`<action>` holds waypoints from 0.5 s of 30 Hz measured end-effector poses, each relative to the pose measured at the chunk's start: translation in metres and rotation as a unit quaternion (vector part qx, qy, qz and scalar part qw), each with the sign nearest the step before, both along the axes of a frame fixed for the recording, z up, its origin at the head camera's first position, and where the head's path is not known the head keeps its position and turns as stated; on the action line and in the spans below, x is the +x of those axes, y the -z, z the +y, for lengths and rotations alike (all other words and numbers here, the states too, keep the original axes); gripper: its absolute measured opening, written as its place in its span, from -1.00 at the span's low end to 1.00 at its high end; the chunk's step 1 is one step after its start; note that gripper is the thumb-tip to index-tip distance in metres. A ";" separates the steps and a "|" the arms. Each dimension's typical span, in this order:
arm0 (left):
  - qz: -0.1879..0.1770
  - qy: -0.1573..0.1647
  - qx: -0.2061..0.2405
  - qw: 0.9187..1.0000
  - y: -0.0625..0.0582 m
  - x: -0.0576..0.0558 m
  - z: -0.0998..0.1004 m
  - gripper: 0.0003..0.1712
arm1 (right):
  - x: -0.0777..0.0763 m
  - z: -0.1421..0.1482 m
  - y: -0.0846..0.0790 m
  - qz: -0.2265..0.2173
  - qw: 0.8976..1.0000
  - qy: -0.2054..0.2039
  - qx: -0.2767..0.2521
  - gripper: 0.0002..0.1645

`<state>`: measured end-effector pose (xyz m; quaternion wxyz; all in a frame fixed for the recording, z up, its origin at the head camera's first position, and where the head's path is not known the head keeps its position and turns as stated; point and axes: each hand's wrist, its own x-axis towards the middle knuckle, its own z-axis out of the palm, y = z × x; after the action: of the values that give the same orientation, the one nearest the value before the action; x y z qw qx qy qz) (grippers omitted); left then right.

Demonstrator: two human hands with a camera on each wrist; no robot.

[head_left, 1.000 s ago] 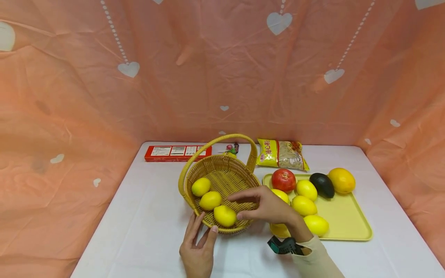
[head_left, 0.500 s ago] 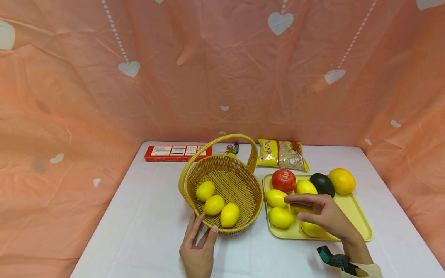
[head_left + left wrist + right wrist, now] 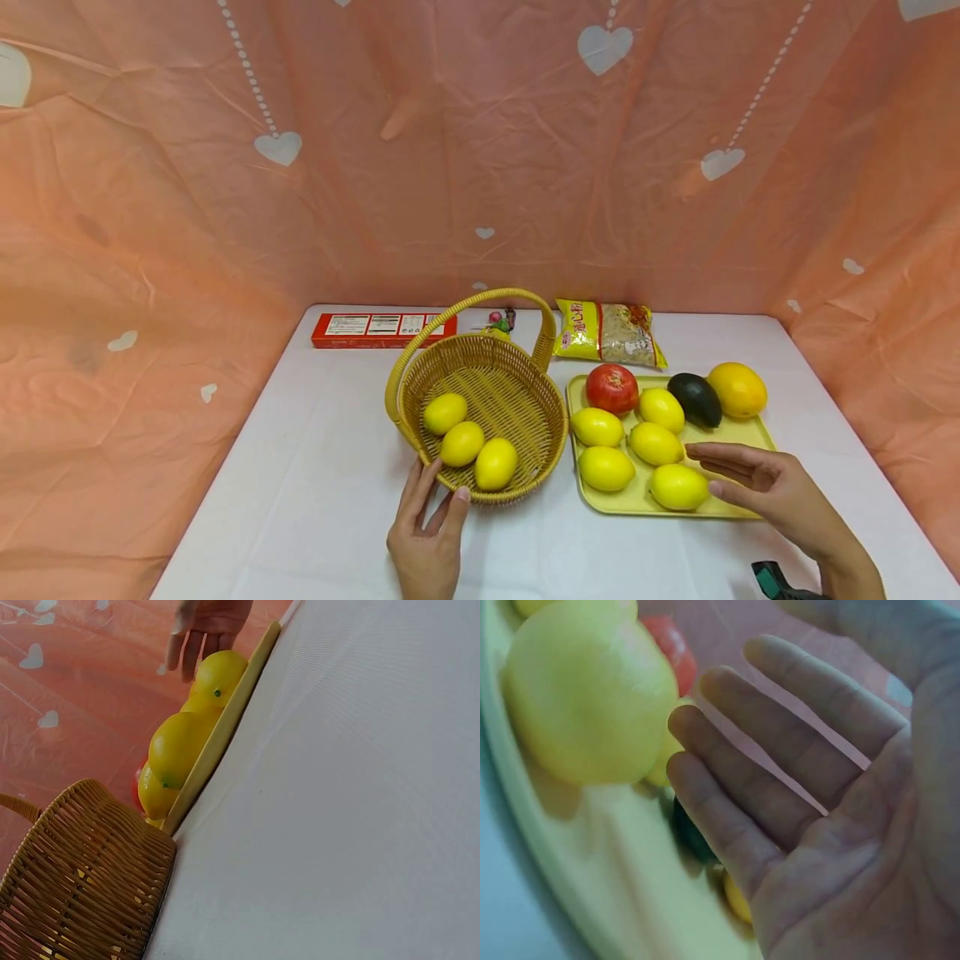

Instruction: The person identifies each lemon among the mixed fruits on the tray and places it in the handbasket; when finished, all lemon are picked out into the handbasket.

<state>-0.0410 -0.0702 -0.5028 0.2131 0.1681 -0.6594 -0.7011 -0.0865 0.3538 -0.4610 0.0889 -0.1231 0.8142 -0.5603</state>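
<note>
**Right hand beside the near lemon**

Your right hand (image 3: 772, 487) hovers fingers straight, holding nothing, just right of the near lemon (image 3: 678, 487) on the yellow tray (image 3: 731, 508); your left hand (image 3: 427, 537), fingers spread, touches the basket (image 3: 517, 492) at its near rim.

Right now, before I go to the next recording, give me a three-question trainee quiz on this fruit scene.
1. How many lemons lie in the wicker basket?
2. True or false: the right hand has a grip on a lemon.
3. Which fruit on the yellow tray is nearest the right hand's fingertips: A the pomegranate, B the front right lemon, C the avocado?

Key: 1. Three. 2. False; it is open beside the tray's lemons. 3. B.
</note>
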 end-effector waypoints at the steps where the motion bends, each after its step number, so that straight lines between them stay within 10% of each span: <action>1: 0.000 0.000 0.000 1.000 0.000 0.000 0.000 -0.46 | 0.000 0.002 0.003 -0.004 1.000 -0.004 -0.003 -0.51; 15: 0.006 0.000 0.001 1.000 -0.002 0.001 0.000 -0.47 | -0.003 0.004 0.028 -0.075 0.996 -0.041 -0.015 -0.40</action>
<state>-0.0399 -0.0698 -0.5003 0.2171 0.1646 -0.6571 -0.7029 -0.0892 0.3578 -0.4895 0.1709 -0.1152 0.7910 -0.5761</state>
